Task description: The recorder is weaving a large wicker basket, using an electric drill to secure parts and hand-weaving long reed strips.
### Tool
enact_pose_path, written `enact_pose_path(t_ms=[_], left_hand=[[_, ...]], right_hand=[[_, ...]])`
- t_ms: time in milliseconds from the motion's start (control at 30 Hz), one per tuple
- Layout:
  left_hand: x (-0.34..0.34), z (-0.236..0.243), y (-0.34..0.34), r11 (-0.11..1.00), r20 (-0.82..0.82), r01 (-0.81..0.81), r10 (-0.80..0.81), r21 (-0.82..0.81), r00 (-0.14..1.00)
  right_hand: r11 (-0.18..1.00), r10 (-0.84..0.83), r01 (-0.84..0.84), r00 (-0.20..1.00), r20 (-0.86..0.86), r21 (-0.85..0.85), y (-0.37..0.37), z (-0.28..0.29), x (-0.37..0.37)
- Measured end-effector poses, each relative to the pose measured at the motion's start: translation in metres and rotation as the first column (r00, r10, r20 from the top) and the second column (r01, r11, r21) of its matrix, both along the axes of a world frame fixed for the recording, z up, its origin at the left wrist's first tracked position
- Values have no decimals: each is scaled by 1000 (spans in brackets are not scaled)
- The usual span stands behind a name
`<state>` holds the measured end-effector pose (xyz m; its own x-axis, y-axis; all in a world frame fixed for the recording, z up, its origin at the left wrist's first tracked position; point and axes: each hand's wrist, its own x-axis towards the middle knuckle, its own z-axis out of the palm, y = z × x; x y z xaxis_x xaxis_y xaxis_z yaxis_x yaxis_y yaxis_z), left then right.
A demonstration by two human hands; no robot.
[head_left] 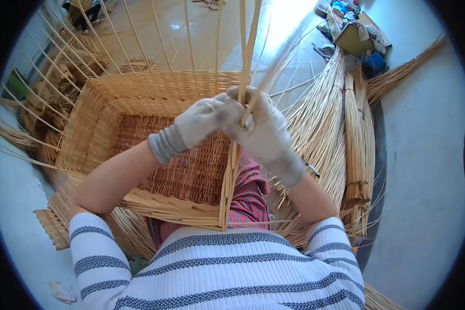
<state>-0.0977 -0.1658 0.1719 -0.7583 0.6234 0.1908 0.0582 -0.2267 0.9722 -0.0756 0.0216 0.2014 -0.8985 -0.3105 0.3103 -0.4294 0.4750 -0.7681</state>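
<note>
A rectangular wicker basket (155, 85) rests across my lap, its woven inside facing up. Long bare upright rods rise from its far and left rims. Both my hands wear pale work gloves with grey cuffs and meet at the basket's right side. My left hand (206, 120) is closed around upright wicker rods (246, 57) at that rim. Against it, my right hand (266, 129) is closed on a wicker rod (275, 72) that slants up to the right, its upper end smeared by motion. The gloves hide where the rods cross.
Bundles of pale wicker rods (320, 121) lie on the floor to the right, one bundle (357, 129) tied. Beyond them is a pile of cloths and boxes (354, 39). Woven pieces (57, 217) lie at the left. At the far left, part of another person (82, 13) shows.
</note>
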Motion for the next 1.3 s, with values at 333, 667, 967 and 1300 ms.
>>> enact_pose_path(t_ms=[333,667,967,1300], left_hand=[[-3,-2,14,963,7,-253,254,-95,967],[-6,-1,21,895,-328,-345,249,-282,912],[-22,-15,15,929,-179,-330,300,-168,937],[-39,-13,-3,949,-279,-173,97,-262,955]], right_hand=[[873,207,-382,852,-480,-302,51,36,-102],[850,-88,189,971,-222,491,54,-7,-112],[870,142,40,934,-328,491,67,-5,-103],[888,336,-160,865,-372,431,77,8,-68]])
